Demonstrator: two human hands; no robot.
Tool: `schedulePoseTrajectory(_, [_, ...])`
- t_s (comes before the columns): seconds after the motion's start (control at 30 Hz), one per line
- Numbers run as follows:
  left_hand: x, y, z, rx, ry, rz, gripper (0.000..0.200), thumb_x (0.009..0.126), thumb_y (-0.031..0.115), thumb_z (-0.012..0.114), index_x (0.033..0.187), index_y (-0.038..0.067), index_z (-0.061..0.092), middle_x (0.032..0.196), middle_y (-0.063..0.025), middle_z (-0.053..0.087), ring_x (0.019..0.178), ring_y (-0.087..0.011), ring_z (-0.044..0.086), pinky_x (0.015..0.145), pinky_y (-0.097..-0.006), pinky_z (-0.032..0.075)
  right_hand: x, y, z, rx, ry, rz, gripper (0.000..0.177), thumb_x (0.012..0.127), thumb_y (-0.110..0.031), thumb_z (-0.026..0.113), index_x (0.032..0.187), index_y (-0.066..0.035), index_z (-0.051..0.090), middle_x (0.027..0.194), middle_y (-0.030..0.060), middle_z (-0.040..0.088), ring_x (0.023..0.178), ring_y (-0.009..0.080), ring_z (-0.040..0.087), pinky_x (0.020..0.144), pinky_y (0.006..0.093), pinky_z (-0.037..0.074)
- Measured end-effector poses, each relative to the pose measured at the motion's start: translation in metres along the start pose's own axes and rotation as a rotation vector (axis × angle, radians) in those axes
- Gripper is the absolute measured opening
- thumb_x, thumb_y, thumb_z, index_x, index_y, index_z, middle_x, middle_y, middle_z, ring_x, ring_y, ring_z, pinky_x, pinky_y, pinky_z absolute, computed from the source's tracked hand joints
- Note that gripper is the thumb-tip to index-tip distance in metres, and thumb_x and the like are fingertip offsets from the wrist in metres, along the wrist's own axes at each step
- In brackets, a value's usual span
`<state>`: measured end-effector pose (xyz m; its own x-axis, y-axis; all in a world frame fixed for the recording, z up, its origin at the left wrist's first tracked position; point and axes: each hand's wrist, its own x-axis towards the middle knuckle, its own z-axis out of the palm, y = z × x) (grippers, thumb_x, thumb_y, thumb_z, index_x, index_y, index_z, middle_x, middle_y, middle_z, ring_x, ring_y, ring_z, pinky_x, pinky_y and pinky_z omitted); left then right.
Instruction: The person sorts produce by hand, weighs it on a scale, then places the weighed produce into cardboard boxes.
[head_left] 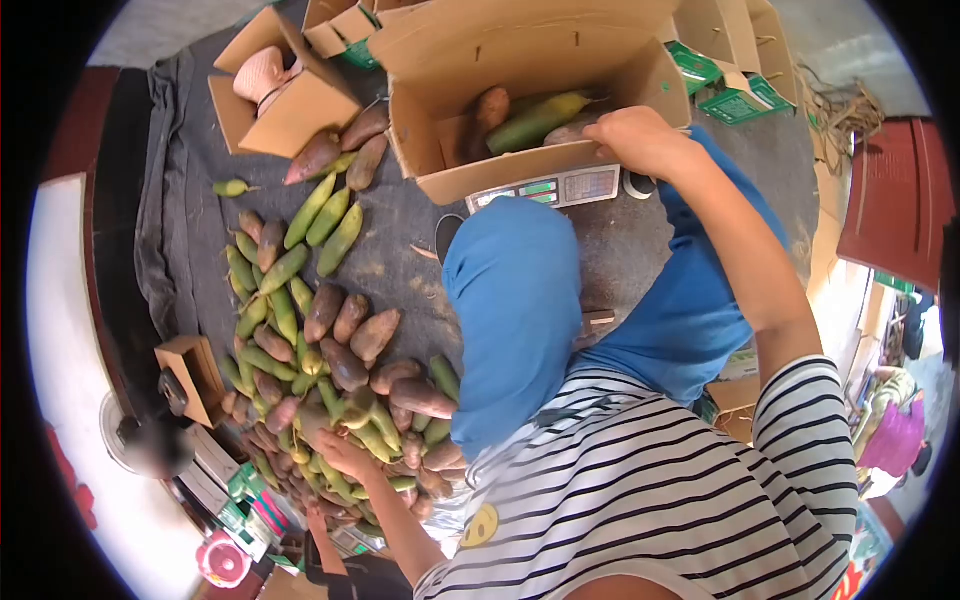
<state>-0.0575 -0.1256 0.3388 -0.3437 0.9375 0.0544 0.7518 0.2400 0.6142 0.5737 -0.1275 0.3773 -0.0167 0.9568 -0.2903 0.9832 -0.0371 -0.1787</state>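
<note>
An open cardboard box point(500, 183) rests on a digital scale point(545, 190). Inside it lie a long green vegetable point(537, 123) and some reddish-brown tubers point(493, 106). My right hand point(638, 140) is at the box's right front edge, its fingertips reaching over the rim beside a tuber; whether they grip anything is unclear. My left hand point(345, 453) is down on a big pile of green and reddish vegetables point(350, 365) at the lower left, and what its fingers touch is hard to make out.
A smaller open box point(305, 108) with a pink woven item stands at the upper left. More boxes with green printing point(745, 100) are at the upper right. My bent knee point(515, 300) is between pile and scale. Another person point(893, 435) is far right.
</note>
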Motion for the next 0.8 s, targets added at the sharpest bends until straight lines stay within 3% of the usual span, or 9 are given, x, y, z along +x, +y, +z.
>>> schedulePoseTrajectory(0.17, [-0.014, 0.189, 0.014, -0.294, 0.129, 0.37, 0.045, 0.103, 0.033, 0.031, 0.084, -0.002, 0.053, 0.075, -0.0087, 0.053, 0.067, -0.0176, 0.046, 0.062, -0.0301, 0.038, 0.0, -0.001, 0.0, 0.015, -0.035, 0.025, 0.016, 0.078, -0.016, 0.063, 0.09, -0.005, 0.063, 0.081, 0.0155, 0.064, 0.082, 0.0337, 0.062, 0.071, 0.0442, 0.049])
schedulePoseTrajectory(0.23, [-0.011, 0.247, 0.019, -0.308, 0.132, 0.663, 0.045, 0.103, 0.032, 0.029, 0.081, 0.001, 0.052, 0.074, -0.0076, 0.052, 0.066, -0.0162, 0.045, 0.063, -0.0283, 0.036, -0.001, 0.0, -0.001, 0.025, -0.03, 0.024, 0.016, 0.077, -0.015, 0.062, 0.089, -0.005, 0.064, 0.08, 0.016, 0.064, 0.08, 0.0338, 0.063, 0.069, 0.0441, 0.049])
schedulePoseTrajectory(0.3, [-0.014, 0.303, 0.03, -0.592, 0.031, 0.791, 0.044, 0.103, 0.031, 0.028, 0.082, 0.002, 0.053, 0.074, -0.0075, 0.052, 0.067, -0.0168, 0.047, 0.064, -0.0305, 0.039, -0.002, -0.002, -0.002, 0.027, -0.019, 0.0, 0.016, 0.076, -0.015, 0.063, 0.089, -0.006, 0.065, 0.078, 0.0157, 0.065, 0.078, 0.0338, 0.063, 0.067, 0.0439, 0.049])
schedulePoseTrajectory(0.37, [-0.019, 0.359, 0.048, -0.881, -0.037, 0.765, 0.043, 0.102, 0.03, 0.029, 0.082, 0.0, 0.053, 0.076, -0.0093, 0.055, 0.069, -0.0193, 0.052, 0.066, -0.032, 0.044, -0.004, 0.0, -0.002, 0.02, -0.004, -0.018, 0.016, 0.076, -0.015, 0.063, 0.089, -0.007, 0.065, 0.077, 0.0154, 0.065, 0.076, 0.0337, 0.064, 0.066, 0.0437, 0.049])
schedulePoseTrajectory(0.43, [-0.023, 0.402, 0.076, -0.844, -0.109, 0.599, 0.045, 0.102, 0.031, 0.03, 0.085, -0.001, 0.056, 0.082, -0.0102, 0.059, 0.076, -0.0205, 0.058, 0.071, -0.0321, 0.048, -0.003, 0.001, 0.003, 0.01, 0.018, -0.032, 0.015, 0.076, -0.015, 0.063, 0.089, -0.008, 0.066, 0.076, 0.0151, 0.065, 0.075, 0.0335, 0.064, 0.065, 0.0436, 0.05])
schedulePoseTrajectory(0.5, [-0.008, 0.413, 0.119, -0.488, -0.337, 0.735, 0.041, 0.101, 0.031, 0.036, 0.094, -0.003, 0.058, 0.09, -0.0106, 0.063, 0.084, -0.0192, 0.061, 0.075, -0.0302, 0.049, -0.001, 0.0, 0.006, -0.02, -0.01, 0.007, 0.017, 0.076, -0.015, 0.061, 0.091, -0.01, 0.068, 0.08, 0.0133, 0.066, 0.079, 0.0315, 0.065, 0.067, 0.0423, 0.051])
schedulePoseTrajectory(0.57, [-0.004, 0.416, 0.165, -0.719, -0.812, 0.428, 0.033, 0.099, 0.026, 0.046, 0.102, -0.004, 0.059, 0.095, -0.0094, 0.064, 0.086, -0.0172, 0.061, 0.077, -0.0293, 0.049, -0.004, -0.005, -0.001, -0.028, -0.084, 0.051, 0.02, 0.078, -0.014, 0.058, 0.094, -0.013, 0.069, 0.088, 0.0115, 0.068, 0.088, 0.0292, 0.066, 0.073, 0.0404, 0.052])
schedulePoseTrajectory(0.67, [-0.001, 0.376, 0.178, -0.547, -0.623, 0.581, 0.028, 0.096, 0.021, 0.053, 0.104, -0.005, 0.058, 0.095, -0.009, 0.063, 0.088, -0.0173, 0.061, 0.078, -0.0287, 0.048, -0.005, -0.004, -0.001, -0.041, -0.052, 0.057, 0.019, 0.078, -0.013, 0.056, 0.093, -0.012, 0.069, 0.088, 0.0123, 0.068, 0.088, 0.0302, 0.065, 0.073, 0.0406, 0.052])
schedulePoseTrajectory(0.8, [0.023, 0.271, 0.171, -0.36, -0.571, 0.424, 0.03, 0.093, 0.023, 0.057, 0.104, -0.004, 0.058, 0.092, -0.0096, 0.063, 0.087, -0.0176, 0.06, 0.077, -0.029, 0.048, -0.005, 0.001, 0.002, -0.045, -0.083, 0.014, 0.02, 0.078, -0.014, 0.056, 0.094, -0.011, 0.069, 0.089, 0.014, 0.067, 0.087, 0.0321, 0.065, 0.072, 0.0435, 0.051])
